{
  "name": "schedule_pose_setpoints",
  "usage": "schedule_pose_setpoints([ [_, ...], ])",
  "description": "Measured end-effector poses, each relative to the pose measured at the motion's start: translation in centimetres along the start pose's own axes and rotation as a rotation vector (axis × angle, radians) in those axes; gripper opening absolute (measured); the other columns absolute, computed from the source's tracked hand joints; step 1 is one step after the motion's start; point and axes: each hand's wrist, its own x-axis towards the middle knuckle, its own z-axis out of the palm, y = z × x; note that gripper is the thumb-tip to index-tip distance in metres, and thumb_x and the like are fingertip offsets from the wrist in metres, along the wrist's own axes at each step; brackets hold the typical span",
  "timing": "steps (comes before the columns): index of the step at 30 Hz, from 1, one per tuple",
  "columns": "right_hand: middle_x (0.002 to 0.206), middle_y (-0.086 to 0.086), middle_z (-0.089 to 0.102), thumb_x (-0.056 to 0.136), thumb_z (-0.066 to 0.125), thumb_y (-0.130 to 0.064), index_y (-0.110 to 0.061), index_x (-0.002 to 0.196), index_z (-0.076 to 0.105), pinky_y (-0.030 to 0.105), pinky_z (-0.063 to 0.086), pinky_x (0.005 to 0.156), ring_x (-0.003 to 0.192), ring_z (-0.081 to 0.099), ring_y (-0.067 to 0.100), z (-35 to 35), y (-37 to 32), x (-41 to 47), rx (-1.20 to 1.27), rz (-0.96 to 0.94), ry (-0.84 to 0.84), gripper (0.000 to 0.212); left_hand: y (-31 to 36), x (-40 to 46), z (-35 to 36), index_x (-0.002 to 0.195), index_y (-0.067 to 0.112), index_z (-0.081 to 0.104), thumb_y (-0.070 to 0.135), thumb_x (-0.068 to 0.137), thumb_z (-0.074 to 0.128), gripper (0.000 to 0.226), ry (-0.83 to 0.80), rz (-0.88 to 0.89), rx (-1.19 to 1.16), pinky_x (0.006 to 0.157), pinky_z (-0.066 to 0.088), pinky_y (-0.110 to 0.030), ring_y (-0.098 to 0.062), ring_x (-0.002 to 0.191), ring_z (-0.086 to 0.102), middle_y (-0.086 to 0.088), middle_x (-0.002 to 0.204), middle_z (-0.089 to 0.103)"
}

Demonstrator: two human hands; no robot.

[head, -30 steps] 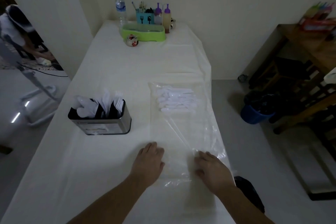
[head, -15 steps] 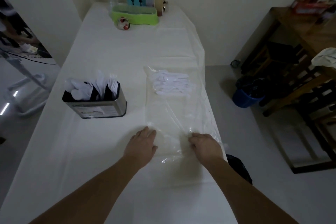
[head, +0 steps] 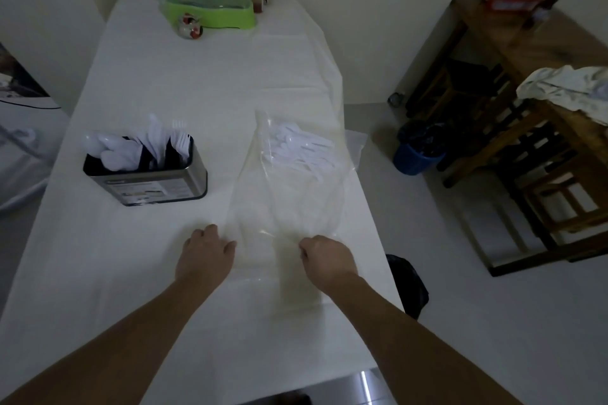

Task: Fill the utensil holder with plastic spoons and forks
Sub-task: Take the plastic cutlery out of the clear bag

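The near end of the clear plastic bag (head: 289, 207) now stands puffed up off the long white-covered table (head: 184, 82), where half a second ago it lay flatter, and both hands have curled in tighter than they were a second back, when the fingers lay spread on the film. The left hand (head: 205, 251) sits palm down at the bag's near left corner, knuckles raised, fingers bent under; the picture is dim and blurred there, so it seems to pinch the film, though I can't be sure. The right hand (head: 329, 258) is bunched at the near right corner, fingers curled inward and gripping the plastic, thumb side turned toward the other hand. Both forearms reach forward from the bottom of the view, angled toward each other. Inside the bag, at its far end, a loose heap of white plastic cutlery (head: 296, 148) hasn't shifted. Left of the bag and well apart from it stands the rectangular shiny metal utensil holder (head: 148, 181), already bristling with white plastic spoons (head: 112, 151) on its left and white plastic forks (head: 179, 140) on its right, handles down.
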Motion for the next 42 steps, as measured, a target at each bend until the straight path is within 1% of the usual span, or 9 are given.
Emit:
schedule_pose_setpoints([
  [7,0.101,0.014,0.063,0.095,0.043,-0.024,-0.012,0.101,0.06,0.036,0.05,0.08,0.094,0.063,0.034,2.1,-7.9,-3.0,0.179,0.089,-0.036,0.022,-3.8,-1.3,-2.0,0.126,-0.008,0.044,0.039,0.094,0.057,0.058,-0.004,-0.42,-0.373,0.095,0.044,-0.046,-0.046,0.117,0.054,-0.03,0.127,0.054],
  [9,0.103,0.012,0.064,0.095,0.042,-0.025,-0.012,0.101,0.06,0.036,0.049,0.083,0.097,0.062,0.032,2.9,-10.3,-3.5,0.237,0.125,-0.038,0.023,-5.3,-1.7,-2.2,0.122,-0.008,0.046,0.047,0.09,0.057,0.065,-0.009,-0.522,-0.495,0.092,0.05,-0.045,-0.045,0.106,0.061,-0.029,0.119,0.06],
  [11,0.104,0.011,0.065,0.095,0.042,-0.027,-0.012,0.103,0.059,0.035,0.048,0.085,0.099,0.062,0.029,3.6,-12.7,-3.8,0.278,0.15,-0.039,0.024,-7.1,-2.0,-2.3,0.116,-0.007,0.051,0.055,0.083,0.059,0.07,0.013,-0.619,-0.637,0.074,0.059,-0.047,-0.04,0.081,0.069,-0.026,0.101,0.068],
  [14,0.105,0.009,0.066,0.096,0.042,-0.029,-0.013,0.105,0.059,0.034,0.049,0.087,0.101,0.062,0.026,4.3,-15.7,-3.6,0.309,0.181,-0.048,0.025,-8.7,-2.8,-3.5,0.107,-0.009,0.057,0.04,0.087,0.066,0.053,0.06,-0.717,-0.87,0.05,0.059,-0.04,-0.033,0.06,0.069,-0.022,0.077,0.068],
  [18,0.103,0.006,0.068,0.095,0.044,-0.032,-0.014,0.102,0.061,0.032,0.05,0.085,0.099,0.064,0.025,4.5,-19.0,-3.0,0.361,0.216,-0.048,0.026,-9.7,-4.4,-4.5,0.086,-0.002,0.064,0.028,0.093,0.06,0.032,-0.007,-0.693,-0.965,0.059,0.059,-0.04,-0.029,0.063,0.069,-0.019,0.077,0.07],
  [22,0.105,0.004,0.068,0.096,0.042,-0.041,-0.016,0.104,0.062,0.033,0.05,0.083,0.101,0.064,0.025,4.6,-21.2,-2.9,0.327,0.227,-0.07,0.033,-10.7,-5.0,-4.6,0.087,0.004,0.065,0.016,0.094,0.056,0.016,-0.093,-0.694,-1.07,0.056,0.054,-0.032,-0.025,0.06,0.065,-0.015,0.076,0.068],
  [29,0.104,0.006,0.068,0.096,0.04,-0.046,-0.016,0.101,0.06,0.033,0.049,0.081,0.101,0.064,0.027,5.2,-22.3,-3.0,0.268,0.181,-0.149,0.036,-13.0,-4.6,-4.7,0.077,0.005,0.064,0.008,0.092,0.056,0.017,-0.101,-0.717,-1.16,0.048,0.048,-0.025,-0.02,0.045,0.057,-0.012,0.062,0.063],
  [37,0.098,0.004,0.067,0.094,0.044,-0.037,-0.017,0.093,0.062,0.029,0.046,0.078,0.097,0.063,0.024,4.7,-21.5,-2.2,0.345,0.16,-0.247,0.028,-13.2,-5.3,-3.6,0.05,-0.001,0.065,-0.007,0.077,0.063,0.028,-0.125,-0.735,-1.147,0.054,0.054,-0.039,-0.028,0.047,0.057,-0.022,0.052,0.06],
  [42,0.092,0.009,0.066,0.09,0.047,-0.037,-0.013,0.093,0.064,0.041,0.059,0.068,0.079,0.069,0.029,3.7,-20.6,-1.0,0.392,0.128,-0.371,0.029,-13.2,-5.6,-2.8,0.04,0.007,0.065,-0.007,0.071,0.066,0.034,-0.078,-0.738,-1.027,0.055,0.059,-0.05,-0.029,0.046,0.061,-0.021,0.052,0.064],
])
